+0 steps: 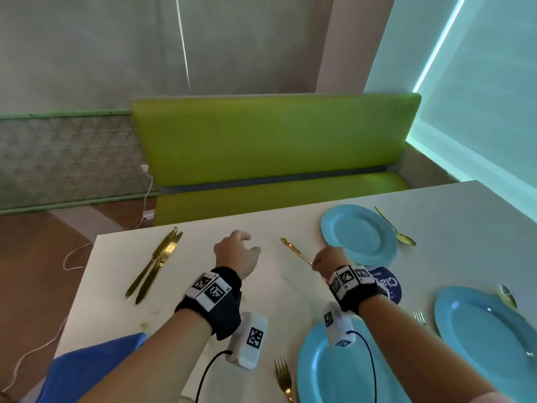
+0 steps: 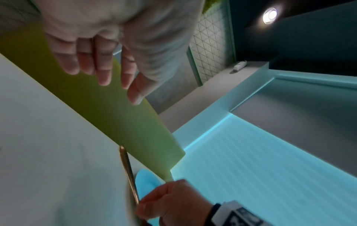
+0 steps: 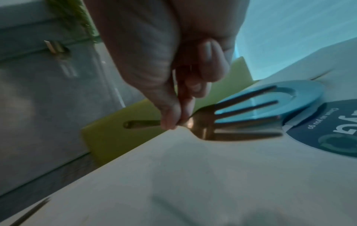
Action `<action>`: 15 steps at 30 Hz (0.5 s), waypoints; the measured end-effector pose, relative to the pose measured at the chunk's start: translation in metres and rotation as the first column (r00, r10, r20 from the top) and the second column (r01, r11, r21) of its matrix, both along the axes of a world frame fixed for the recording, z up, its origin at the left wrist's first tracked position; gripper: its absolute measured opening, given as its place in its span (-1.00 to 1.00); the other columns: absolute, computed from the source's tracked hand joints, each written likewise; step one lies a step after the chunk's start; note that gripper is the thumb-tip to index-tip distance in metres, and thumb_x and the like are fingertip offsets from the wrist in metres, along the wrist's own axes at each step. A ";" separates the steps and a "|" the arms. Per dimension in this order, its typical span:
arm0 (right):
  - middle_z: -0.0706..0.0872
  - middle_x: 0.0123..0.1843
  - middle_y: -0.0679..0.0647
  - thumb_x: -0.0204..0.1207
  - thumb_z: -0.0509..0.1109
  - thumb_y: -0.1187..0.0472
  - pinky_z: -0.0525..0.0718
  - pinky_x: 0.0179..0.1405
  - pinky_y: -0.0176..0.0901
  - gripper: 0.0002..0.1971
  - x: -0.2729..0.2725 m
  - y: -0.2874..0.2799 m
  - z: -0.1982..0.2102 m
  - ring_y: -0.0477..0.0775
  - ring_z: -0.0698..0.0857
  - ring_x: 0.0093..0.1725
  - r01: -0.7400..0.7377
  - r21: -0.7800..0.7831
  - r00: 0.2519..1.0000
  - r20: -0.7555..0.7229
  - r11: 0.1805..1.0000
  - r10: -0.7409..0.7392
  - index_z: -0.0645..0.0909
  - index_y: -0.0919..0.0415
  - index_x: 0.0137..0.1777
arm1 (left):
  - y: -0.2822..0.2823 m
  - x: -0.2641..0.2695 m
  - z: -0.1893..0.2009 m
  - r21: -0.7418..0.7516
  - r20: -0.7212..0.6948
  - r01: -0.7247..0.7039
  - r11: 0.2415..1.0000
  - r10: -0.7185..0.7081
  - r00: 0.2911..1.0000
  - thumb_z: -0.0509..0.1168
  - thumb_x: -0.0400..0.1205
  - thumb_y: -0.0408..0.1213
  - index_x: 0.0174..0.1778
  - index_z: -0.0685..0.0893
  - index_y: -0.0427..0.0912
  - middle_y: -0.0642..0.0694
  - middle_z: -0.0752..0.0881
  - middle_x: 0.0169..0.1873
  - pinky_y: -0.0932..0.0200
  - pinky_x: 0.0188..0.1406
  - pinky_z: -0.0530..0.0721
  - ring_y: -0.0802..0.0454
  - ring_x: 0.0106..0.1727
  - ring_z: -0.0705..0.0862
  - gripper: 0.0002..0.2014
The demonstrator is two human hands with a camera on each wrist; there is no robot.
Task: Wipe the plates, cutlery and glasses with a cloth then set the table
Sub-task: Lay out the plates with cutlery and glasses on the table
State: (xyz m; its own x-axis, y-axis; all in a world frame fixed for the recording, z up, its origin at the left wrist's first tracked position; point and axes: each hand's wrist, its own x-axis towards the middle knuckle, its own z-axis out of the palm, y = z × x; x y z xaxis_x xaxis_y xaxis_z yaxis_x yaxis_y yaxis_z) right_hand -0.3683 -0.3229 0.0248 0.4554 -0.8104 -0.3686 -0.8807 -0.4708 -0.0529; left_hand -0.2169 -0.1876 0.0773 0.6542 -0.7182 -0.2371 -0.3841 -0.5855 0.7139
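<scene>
Fork: gold metal fork (image 3: 204,122), pinched at its neck by right hand (image 1: 327,258), for placing at 9 o'clock of blue round plate (image 1: 359,234).
Left hand (image 1: 236,254): fingers (image 2: 104,71) loosely open, holding nothing, over white bench (image 1: 203,286).

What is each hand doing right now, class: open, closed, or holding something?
Left hand: open, fingers loosely curled, holding nothing.
Right hand: pinching the gold fork near its neck, tines toward the blue plate.

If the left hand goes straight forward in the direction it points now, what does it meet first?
Probably nothing on the table: ahead of the left hand lies only bare tabletop up to the far edge, then the green bench. Its height above the table is unclear.
</scene>
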 end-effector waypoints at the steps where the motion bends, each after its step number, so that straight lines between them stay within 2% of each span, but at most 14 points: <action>1: 0.68 0.28 0.06 0.62 0.18 0.16 0.63 0.19 -0.17 -0.68 0.003 -0.012 -0.004 0.09 0.64 0.29 0.049 0.022 0.999 -0.005 0.999 -0.049 0.62 0.15 0.29 | -0.004 0.007 -0.002 -0.007 0.002 -0.026 1.000 0.026 1.000 0.29 0.61 -0.22 0.31 0.56 -0.19 -0.15 0.62 0.31 0.08 0.41 0.42 -0.15 0.40 0.48 -0.66; 4: 0.68 0.28 0.05 0.61 0.21 0.12 0.59 0.03 -0.26 -0.70 0.009 -0.045 -0.018 0.05 0.66 0.26 0.159 0.065 0.985 -0.082 0.985 -0.153 0.62 0.17 0.24 | -0.011 0.027 -0.014 0.019 -0.004 -0.080 0.997 0.080 0.997 0.27 0.62 -0.21 0.25 0.60 -0.16 -0.13 0.64 0.27 0.07 0.34 0.44 -0.15 0.39 0.48 -0.71; 5: 0.68 0.27 0.06 0.59 0.22 0.12 0.60 0.05 -0.26 -0.71 0.012 -0.051 -0.020 0.05 0.66 0.26 0.189 0.088 0.976 -0.124 0.978 -0.177 0.62 0.18 0.22 | -0.011 0.034 -0.019 0.036 -0.012 -0.102 0.994 0.102 0.995 0.27 0.62 -0.20 0.24 0.61 -0.15 -0.13 0.65 0.26 0.05 0.35 0.46 -0.16 0.38 0.48 -0.72; 7: 0.67 0.25 0.10 0.58 0.25 0.17 0.64 0.02 -0.23 -0.71 0.021 -0.068 -0.031 0.09 0.64 0.29 0.221 0.150 0.972 -0.111 0.964 -0.205 0.62 0.19 0.25 | -0.011 0.046 -0.027 0.063 -0.030 -0.140 0.988 0.142 0.989 0.28 0.62 -0.20 0.21 0.61 -0.15 -0.14 0.65 0.26 0.03 0.37 0.48 -0.17 0.37 0.49 -0.74; 8: 0.70 0.16 0.12 0.57 0.27 0.19 0.65 -0.10 -0.22 -0.74 0.024 -0.073 -0.035 0.11 0.66 0.26 0.253 0.168 0.967 -0.083 0.953 -0.242 0.64 0.21 0.20 | -0.010 0.052 -0.031 0.079 -0.036 -0.153 0.985 0.156 0.987 0.28 0.62 -0.20 0.21 0.62 -0.15 -0.14 0.65 0.26 0.03 0.38 0.48 -0.17 0.37 0.50 -0.75; 10: 0.68 -0.21 0.12 0.53 0.31 0.21 0.57 -0.42 -0.24 -0.86 0.031 -0.079 -0.041 0.14 0.72 0.08 0.317 0.160 0.948 -0.035 0.935 -0.316 0.64 0.25 -0.17 | -0.008 0.062 -0.037 0.105 -0.040 -0.171 0.980 0.176 0.984 0.28 0.62 -0.21 0.20 0.63 -0.16 -0.15 0.65 0.26 0.07 0.36 0.47 -0.15 0.35 0.53 -0.75; 11: 0.63 -0.29 0.13 0.52 0.32 0.23 0.52 -0.46 -0.25 -0.81 0.033 -0.084 -0.046 0.16 0.73 0.03 0.358 0.176 0.931 0.005 0.917 -0.365 0.58 0.27 -0.31 | -0.007 0.066 -0.040 0.113 -0.043 -0.181 0.977 0.186 0.982 0.28 0.62 -0.22 0.19 0.63 -0.17 -0.15 0.65 0.26 0.10 0.33 0.46 -0.14 0.34 0.55 -0.76; 12: 0.65 -0.24 0.17 0.52 0.33 0.26 0.51 -0.43 -0.25 -0.79 0.034 -0.088 -0.049 0.19 0.73 0.06 0.384 0.191 0.916 0.043 0.903 -0.399 0.56 0.28 -0.34 | -0.007 0.069 -0.042 0.119 -0.048 -0.191 0.974 0.198 0.979 0.28 0.62 -0.23 0.19 0.63 -0.17 -0.15 0.65 0.26 0.12 0.30 0.47 -0.13 0.33 0.56 -0.76; 13: 0.68 -0.09 0.25 0.52 0.33 0.29 0.50 -0.41 -0.27 -0.87 0.036 -0.092 -0.051 0.23 0.70 0.15 0.399 0.211 0.903 0.077 0.892 -0.422 0.62 0.32 -0.22 | -0.007 0.071 -0.044 0.123 -0.052 -0.199 0.972 0.206 0.977 0.28 0.62 -0.24 0.18 0.64 -0.18 -0.15 0.66 0.26 0.14 0.28 0.47 -0.12 0.32 0.57 -0.76; 14: 0.68 0.09 0.30 0.52 0.33 0.32 0.47 -0.44 -0.28 -0.85 0.035 -0.095 -0.052 0.26 0.65 0.24 0.404 0.240 0.892 0.109 0.883 -0.438 0.65 0.37 0.01 | -0.008 0.073 -0.046 0.127 -0.053 -0.202 0.971 0.210 0.976 0.28 0.63 -0.24 0.18 0.64 -0.18 -0.15 0.66 0.26 0.15 0.27 0.47 -0.11 0.32 0.57 -0.77; 15: 0.64 0.25 0.32 0.52 0.33 0.34 0.43 -0.45 -0.30 -0.72 0.035 -0.099 -0.054 0.28 0.61 0.30 0.423 0.267 0.873 0.137 0.866 -0.469 0.60 0.40 0.21 | -0.009 0.074 -0.047 0.130 -0.054 -0.204 0.970 0.212 0.976 0.27 0.63 -0.24 0.18 0.64 -0.18 -0.14 0.66 0.25 0.16 0.26 0.47 -0.10 0.32 0.57 -0.77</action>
State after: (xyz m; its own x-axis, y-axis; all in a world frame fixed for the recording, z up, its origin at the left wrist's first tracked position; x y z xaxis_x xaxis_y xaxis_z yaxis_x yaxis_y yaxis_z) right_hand -0.3329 -0.4218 -0.0291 0.1444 -0.8505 -0.5057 -0.9548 0.0145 -0.2970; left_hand -0.1425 -0.1965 0.0300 0.7659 -0.5307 -0.3630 -0.1986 -0.7323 0.6514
